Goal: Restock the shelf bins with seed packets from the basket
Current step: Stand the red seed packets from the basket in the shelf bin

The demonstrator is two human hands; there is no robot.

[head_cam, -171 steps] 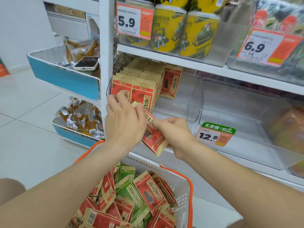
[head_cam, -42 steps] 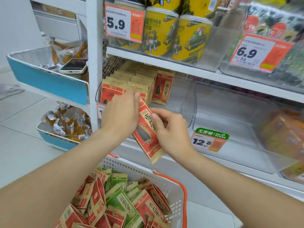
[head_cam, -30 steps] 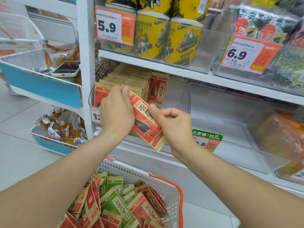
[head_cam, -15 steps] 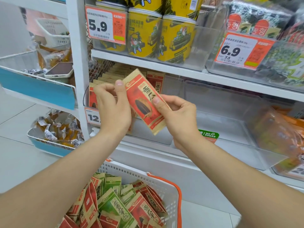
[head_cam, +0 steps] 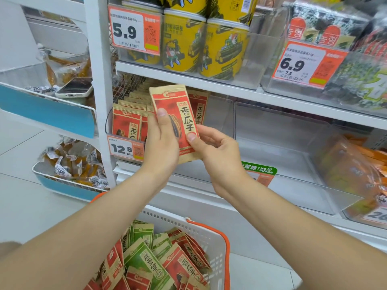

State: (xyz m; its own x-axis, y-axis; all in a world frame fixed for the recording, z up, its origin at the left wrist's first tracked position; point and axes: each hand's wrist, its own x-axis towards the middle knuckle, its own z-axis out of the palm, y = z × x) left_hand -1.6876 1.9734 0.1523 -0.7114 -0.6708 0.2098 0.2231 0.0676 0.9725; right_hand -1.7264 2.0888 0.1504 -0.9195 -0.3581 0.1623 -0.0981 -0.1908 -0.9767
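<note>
A red and tan seed packet [head_cam: 178,105] stands nearly upright in front of the middle shelf. My left hand [head_cam: 161,147] grips its left edge with the thumb on the front. My right hand [head_cam: 217,151] pinches its lower right corner. Behind it, a clear shelf bin [head_cam: 219,114] holds rows of the same red packets [head_cam: 126,122] on its left side. Below, a white basket [head_cam: 205,235] with an orange handle holds several red and green packets [head_cam: 146,262].
A second clear bin [head_cam: 293,160] to the right has a green no-sugar tag. Yellow cans [head_cam: 184,42] stand on the shelf above. Blue-fronted side trays hold wrapped snacks [head_cam: 71,162] and a phone [head_cam: 74,88]. Orange packs [head_cam: 351,172] lie far right.
Both hands have lifted the red packet from near the bin's front edge and turned it from tilted to nearly upright in front of the stocked rows.
</note>
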